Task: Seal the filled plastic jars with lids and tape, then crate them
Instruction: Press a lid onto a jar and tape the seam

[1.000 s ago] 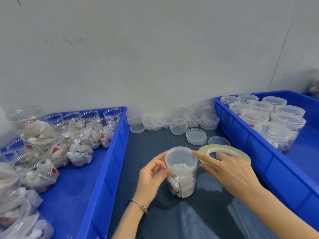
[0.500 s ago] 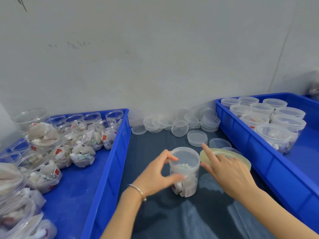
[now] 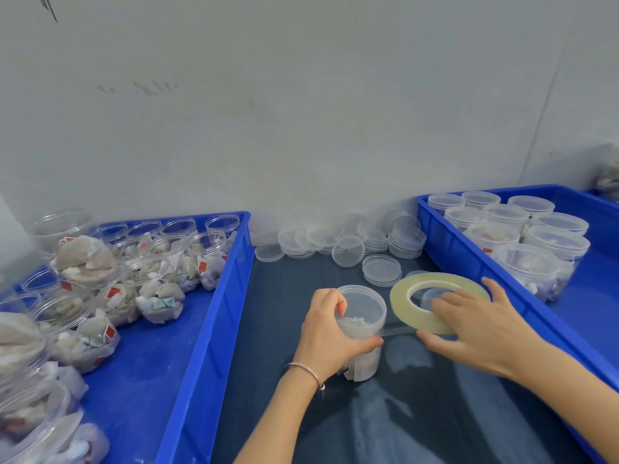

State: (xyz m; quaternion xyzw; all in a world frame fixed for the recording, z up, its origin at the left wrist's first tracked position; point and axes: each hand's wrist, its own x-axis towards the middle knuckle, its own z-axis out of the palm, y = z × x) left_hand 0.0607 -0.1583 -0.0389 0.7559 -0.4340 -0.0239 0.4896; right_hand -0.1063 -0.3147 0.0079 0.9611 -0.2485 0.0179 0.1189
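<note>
Between 2 blue crates (image 3: 214, 316), left hand (image 3: 330, 339) grips 1 jar (image 3: 363, 316); right hand (image 3: 482, 329) holds 1 tape roll (image 3: 407, 308).

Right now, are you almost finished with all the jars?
Not nearly. Done: the lidded jars stand in the right crate. In hand: my left hand grips a lidded jar while my right hand pulls the tape roll away, a strip stretched to the jar. Left: many open jars wait in the left crate, with loose lids by the wall.
</note>
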